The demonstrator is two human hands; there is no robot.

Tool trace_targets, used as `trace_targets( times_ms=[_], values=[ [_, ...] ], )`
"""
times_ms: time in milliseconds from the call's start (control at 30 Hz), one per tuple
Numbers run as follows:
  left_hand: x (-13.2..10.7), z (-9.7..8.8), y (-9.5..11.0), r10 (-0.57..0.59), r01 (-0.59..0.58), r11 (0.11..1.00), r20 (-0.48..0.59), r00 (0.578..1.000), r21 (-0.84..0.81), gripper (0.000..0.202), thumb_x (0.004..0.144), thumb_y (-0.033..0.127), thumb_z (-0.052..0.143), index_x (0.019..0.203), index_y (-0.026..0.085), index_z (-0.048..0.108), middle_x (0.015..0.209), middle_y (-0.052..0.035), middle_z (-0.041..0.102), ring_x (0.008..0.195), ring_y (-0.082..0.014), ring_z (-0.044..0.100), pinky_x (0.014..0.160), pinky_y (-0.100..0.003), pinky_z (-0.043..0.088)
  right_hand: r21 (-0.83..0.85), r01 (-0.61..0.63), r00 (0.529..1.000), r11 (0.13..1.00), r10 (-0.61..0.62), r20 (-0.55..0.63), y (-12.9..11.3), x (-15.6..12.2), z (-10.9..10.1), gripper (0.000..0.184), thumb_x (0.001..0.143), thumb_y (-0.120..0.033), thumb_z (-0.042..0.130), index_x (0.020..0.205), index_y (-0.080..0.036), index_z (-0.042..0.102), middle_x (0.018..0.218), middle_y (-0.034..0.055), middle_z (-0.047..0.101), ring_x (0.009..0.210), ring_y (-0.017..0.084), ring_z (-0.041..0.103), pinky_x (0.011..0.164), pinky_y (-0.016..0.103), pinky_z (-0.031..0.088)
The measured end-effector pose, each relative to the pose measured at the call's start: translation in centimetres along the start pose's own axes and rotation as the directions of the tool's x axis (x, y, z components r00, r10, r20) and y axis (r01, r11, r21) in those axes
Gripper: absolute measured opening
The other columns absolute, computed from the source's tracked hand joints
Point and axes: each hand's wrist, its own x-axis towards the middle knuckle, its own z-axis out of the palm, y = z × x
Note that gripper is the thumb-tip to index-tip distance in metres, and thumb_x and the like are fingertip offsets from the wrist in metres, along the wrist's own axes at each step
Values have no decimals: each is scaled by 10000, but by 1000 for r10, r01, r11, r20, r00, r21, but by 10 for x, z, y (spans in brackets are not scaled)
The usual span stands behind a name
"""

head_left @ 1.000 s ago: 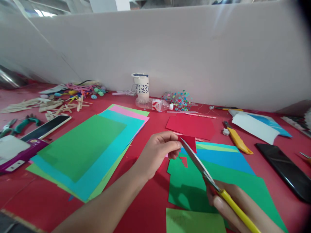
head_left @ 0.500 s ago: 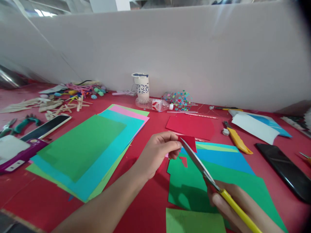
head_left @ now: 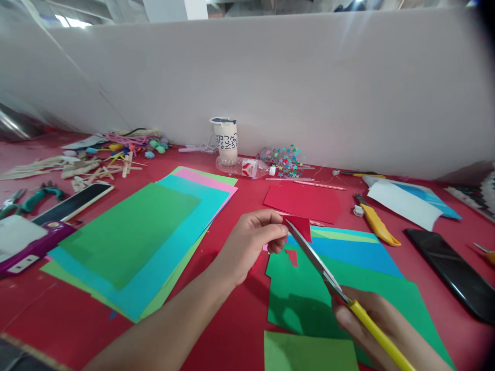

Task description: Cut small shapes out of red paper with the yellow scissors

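Note:
Between thumb and fingers my left hand (head_left: 265,233) pinches a small piece of red paper (head_left: 300,226) at its left edge. My right hand (head_left: 371,312) grips yellow-handled scissors (head_left: 323,270), fingers wrapped round the handles. The blades point up and left, and their tips lie at the red piece beside my left fingertips. Below the piece, a small red scrap (head_left: 293,257) rests on a dark green sheet (head_left: 348,293). Under that sheet, blue paper (head_left: 356,253) shows. A light green sheet (head_left: 309,353) lies at the near edge.
Stacked coloured sheets (head_left: 154,226) lie left. Behind are a red sheet (head_left: 299,202), a plastic bottle (head_left: 251,167) and a white cup (head_left: 226,140). A yellow utility knife (head_left: 377,224) and black phone (head_left: 452,275) lie right. Pliers (head_left: 42,196) and craft sticks (head_left: 100,172) are far left.
Almost nothing differs. Both hands, the red piece and the scissors keep nearly the same place; the view has shifted very slightly.

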Motion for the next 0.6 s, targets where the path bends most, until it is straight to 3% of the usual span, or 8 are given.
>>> trace_targets(
  times_ms=[367,600],
  values=[
    [1,-2,-3,-2,2,1000,6,1000,2,139,748,197,604,620,167,561,544,17,573,516,-98,495,533,-230,392,44,-35,999,998,35,9,3,1,3,508,701,-696,575,587,-201,599,726,109,727,679,293,655,611,345,548],
    [1,-1,-3,-7,7,1000,2,1000,-1,140,745,197,605,616,168,562,542,15,571,517,-100,499,532,-231,390,85,54,998,995,-57,31,8,4,2,459,732,-634,608,592,-198,617,577,17,595,560,197,567,518,254,492]
  ],
)
